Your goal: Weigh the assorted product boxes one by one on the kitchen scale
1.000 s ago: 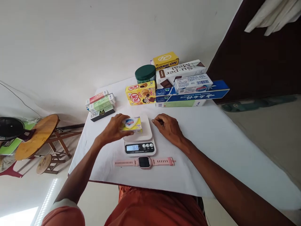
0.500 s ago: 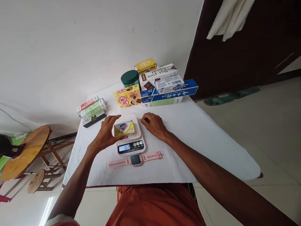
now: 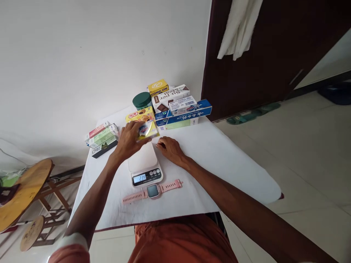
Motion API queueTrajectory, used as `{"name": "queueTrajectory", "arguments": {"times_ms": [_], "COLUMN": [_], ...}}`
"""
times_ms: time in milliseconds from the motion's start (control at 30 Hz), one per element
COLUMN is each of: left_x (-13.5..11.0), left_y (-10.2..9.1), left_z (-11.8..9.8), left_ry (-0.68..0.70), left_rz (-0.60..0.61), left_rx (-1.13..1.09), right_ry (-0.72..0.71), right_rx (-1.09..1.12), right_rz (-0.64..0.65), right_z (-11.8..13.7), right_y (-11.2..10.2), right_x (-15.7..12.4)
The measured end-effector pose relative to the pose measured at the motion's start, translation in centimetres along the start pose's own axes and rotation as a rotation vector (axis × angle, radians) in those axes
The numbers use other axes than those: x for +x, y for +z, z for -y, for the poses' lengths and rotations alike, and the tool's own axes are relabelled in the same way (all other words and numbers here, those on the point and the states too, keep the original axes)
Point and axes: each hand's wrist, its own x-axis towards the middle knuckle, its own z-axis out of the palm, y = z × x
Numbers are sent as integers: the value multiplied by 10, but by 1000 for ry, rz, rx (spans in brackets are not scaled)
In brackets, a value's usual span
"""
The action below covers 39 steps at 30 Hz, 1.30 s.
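Observation:
Lifted above the kitchen scale (image 3: 143, 159), a yellow and white soap box (image 3: 150, 129) is gripped at its left end by my left hand (image 3: 128, 140). The scale's plate is bare, and its lit display reads about 234. My right hand (image 3: 170, 149) rests on the white cloth just right of the scale, fingers curled in with nothing visible in them. In front of the scale lies a pink smartwatch (image 3: 153, 190) with its strap spread out.
At the back stand a yellow snack box (image 3: 134, 115), a green-lidded jar (image 3: 142, 99), a Su-per Meal box (image 3: 178, 93) and blue toothpaste boxes (image 3: 201, 108). Several slim boxes (image 3: 103, 137) are stacked at the left. A wooden stool (image 3: 32, 232) stands beyond the table's left side.
My left hand has closed on the soap box and raised it off the scale towards the back. The display went from about 363 to 234. My right hand stays by the scale.

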Motion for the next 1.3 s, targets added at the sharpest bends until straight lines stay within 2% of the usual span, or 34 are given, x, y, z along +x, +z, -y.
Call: {"name": "queueTrajectory", "arguments": {"times_ms": [167,233,333,467,600,833,1067,1300], "left_x": [77,93,104,107,107,94,75,73], "left_y": [19,30,46,57,62,78,79,96], "left_z": [-18,-21,-20,-14,-12,-12,2,10], "left_ry": [12,21,39,80,100,91,83,166], "left_rz": [21,36,23,-41,-34,-111,-294,-363], "left_rx": [100,102,73,22,15,15,17,-206], "right_ry": [0,2,11,17,27,6,-15,-21], "right_rx": [-12,-14,-14,-16,-33,-51,-52,-82], "right_rz": [5,8,28,52,44,20,21,34], "right_z": [3,4,6,7,8,5,4,2], "right_y": [-2,-3,-4,-5,-5,-2,-2,0], "right_x": [0,0,0,0,0,0,-1,-1]}}
